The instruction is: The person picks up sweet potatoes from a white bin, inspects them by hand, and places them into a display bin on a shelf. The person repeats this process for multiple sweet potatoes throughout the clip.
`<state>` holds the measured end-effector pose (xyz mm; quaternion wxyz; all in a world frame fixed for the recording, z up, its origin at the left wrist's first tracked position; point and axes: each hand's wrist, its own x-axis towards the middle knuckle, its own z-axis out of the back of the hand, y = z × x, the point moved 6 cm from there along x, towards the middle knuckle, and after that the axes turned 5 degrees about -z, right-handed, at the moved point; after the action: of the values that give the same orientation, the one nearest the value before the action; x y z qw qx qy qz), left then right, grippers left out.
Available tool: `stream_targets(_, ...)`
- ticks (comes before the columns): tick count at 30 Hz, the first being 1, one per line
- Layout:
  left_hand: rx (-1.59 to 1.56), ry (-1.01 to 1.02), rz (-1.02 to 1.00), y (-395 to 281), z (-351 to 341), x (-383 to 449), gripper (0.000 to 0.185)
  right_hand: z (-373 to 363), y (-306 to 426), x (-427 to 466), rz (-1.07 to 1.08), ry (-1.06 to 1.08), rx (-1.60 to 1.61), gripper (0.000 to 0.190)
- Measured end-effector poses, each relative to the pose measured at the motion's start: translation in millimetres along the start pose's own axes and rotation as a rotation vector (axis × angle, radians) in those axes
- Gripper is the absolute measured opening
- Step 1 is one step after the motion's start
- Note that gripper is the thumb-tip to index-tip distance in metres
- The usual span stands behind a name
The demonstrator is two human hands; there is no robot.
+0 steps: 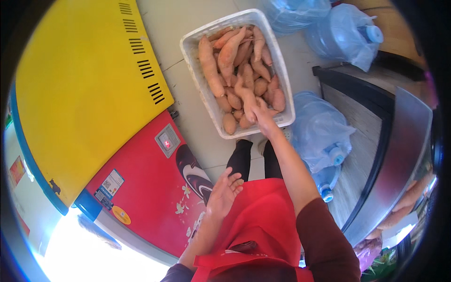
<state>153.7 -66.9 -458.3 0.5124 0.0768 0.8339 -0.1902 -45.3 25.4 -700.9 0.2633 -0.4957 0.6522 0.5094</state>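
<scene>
A white plastic crate (195, 74) of sweet potatoes stands on the tiled floor in front of my feet. My right hand (262, 118) reaches over its near side, with the fingers around the lower end of a long, crooked sweet potato (245, 94). Other sweet potatoes lie beneath and around that one, among them a long thick one (211, 68) along the left wall and a large tapered one (229, 53) near the middle. My left hand (225, 190) hangs in the air over my red apron (260, 211), fingers apart and holding nothing.
At left stands a red freezer chest (141, 190), beside a yellow panel (88, 70) with vent slots. Bagged water jugs (320, 130) line the right side, with another bagged jug (345, 35) farther back. A metal-edged display stand (391, 165) rises at right, near more sweet potatoes (405, 201).
</scene>
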Motion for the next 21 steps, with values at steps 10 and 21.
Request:
stream_targets(10, 0.717, 0.061, -0.299, -64, -133, 33, 0.058, -21, 51, -278, 0.036, 0.405, 0.573, 0.079)
stream_targets(21, 0.868, 0.407, -0.633, -65, -259, 7, 0.048, -18, 114, -396, 0.733, -0.364, -0.55, 0.078)
